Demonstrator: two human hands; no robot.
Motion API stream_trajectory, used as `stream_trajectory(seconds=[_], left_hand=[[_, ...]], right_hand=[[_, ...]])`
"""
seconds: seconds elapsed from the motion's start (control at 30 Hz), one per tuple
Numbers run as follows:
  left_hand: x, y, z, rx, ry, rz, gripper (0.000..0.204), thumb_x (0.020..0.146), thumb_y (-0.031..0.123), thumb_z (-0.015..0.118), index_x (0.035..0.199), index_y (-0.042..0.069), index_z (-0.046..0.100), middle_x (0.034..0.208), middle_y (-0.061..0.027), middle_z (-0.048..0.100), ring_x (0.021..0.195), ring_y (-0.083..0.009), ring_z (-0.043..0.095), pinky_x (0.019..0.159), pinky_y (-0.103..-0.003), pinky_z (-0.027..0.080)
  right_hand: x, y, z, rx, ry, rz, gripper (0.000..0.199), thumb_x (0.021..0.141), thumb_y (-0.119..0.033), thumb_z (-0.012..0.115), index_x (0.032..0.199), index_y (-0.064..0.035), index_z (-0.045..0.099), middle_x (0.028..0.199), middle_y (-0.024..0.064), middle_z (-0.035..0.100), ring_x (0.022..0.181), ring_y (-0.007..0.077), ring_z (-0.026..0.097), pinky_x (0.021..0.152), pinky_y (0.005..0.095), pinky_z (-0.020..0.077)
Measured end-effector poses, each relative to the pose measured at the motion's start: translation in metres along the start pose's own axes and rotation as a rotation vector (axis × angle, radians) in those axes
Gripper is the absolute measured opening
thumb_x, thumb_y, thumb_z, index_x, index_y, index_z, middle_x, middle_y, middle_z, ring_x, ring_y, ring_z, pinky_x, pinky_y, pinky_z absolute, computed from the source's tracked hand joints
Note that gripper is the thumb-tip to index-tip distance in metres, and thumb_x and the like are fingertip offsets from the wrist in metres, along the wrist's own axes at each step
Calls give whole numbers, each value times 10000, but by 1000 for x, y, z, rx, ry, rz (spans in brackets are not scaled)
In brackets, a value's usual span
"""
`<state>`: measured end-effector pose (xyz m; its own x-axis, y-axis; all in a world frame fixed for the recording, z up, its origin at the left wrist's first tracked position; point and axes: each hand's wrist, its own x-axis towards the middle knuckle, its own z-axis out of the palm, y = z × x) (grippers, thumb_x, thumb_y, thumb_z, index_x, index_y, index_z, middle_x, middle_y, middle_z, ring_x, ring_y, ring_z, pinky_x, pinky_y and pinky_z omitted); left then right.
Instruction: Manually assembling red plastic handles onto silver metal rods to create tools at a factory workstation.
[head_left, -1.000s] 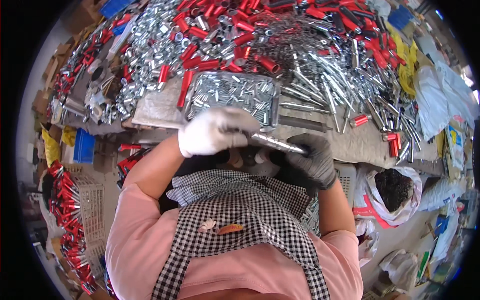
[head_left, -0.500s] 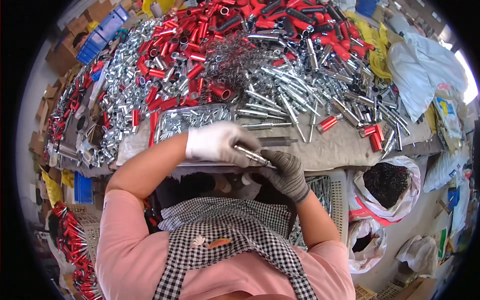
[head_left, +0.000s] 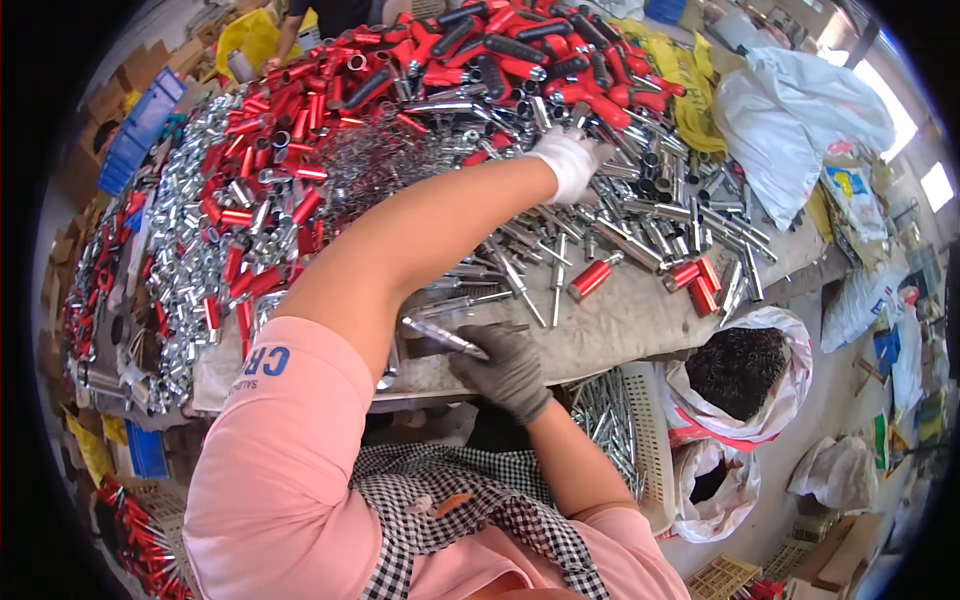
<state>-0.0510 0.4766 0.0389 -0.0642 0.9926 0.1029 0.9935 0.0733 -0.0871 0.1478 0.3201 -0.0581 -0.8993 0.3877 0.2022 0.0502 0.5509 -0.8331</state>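
My right hand [head_left: 500,368], in a grey glove, is closed on a slim silver metal rod [head_left: 447,337] above the table's near edge. The rod slants up to the left from my fingers. My left arm stretches across the table, and my left hand [head_left: 570,163], in a white glove, is at the pile of chrome tubes [head_left: 650,215] below the red handles. Its fingers are partly hidden and blurred among the tubes, so what they grip is unclear. Short red cylinders [head_left: 594,278] and several silver rods [head_left: 515,282] lie on the cloth in front of that pile.
Red handles with black grips [head_left: 520,50] heap at the back. Small silver sleeves [head_left: 185,230] and a tangle of springs [head_left: 365,165] cover the left and middle. By my right arm stand a cream crate of rods [head_left: 650,440] and a sack of dark pieces [head_left: 795,390].
My left hand has left the rod beside my right hand and reached far forward and right into the tubes. My right hand has moved left with the rod. The view has shifted.
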Motion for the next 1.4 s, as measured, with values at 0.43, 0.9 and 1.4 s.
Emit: stream_trajectory(seconds=[0.43,0.9,1.4], left_hand=[[-31,-2,-15,-285,105,-6,311,901,264,603,1151,79,617,1024,-178,693,947,-385,664,843,-464,526],[-414,-30,-105,-628,32,-274,366,751,164,721,1078,11,667,1041,-131,653,985,-291,635,880,-393,499],[-510,61,-31,-761,298,-176,392,635,132,827,979,43,663,900,-117,623,743,-305,645,630,-401,534]], right_hand=[[-5,4,2,226,71,109,369,774,-142,811,1095,-3,695,835,79,668,742,141,662,672,286,530],[-28,-25,2,475,-61,34,338,756,-106,795,1068,-6,713,924,95,731,828,142,684,753,293,548],[-59,-101,84,398,-623,39,725,680,-376,889,1255,-33,613,1072,143,716,990,204,698,859,324,545]])
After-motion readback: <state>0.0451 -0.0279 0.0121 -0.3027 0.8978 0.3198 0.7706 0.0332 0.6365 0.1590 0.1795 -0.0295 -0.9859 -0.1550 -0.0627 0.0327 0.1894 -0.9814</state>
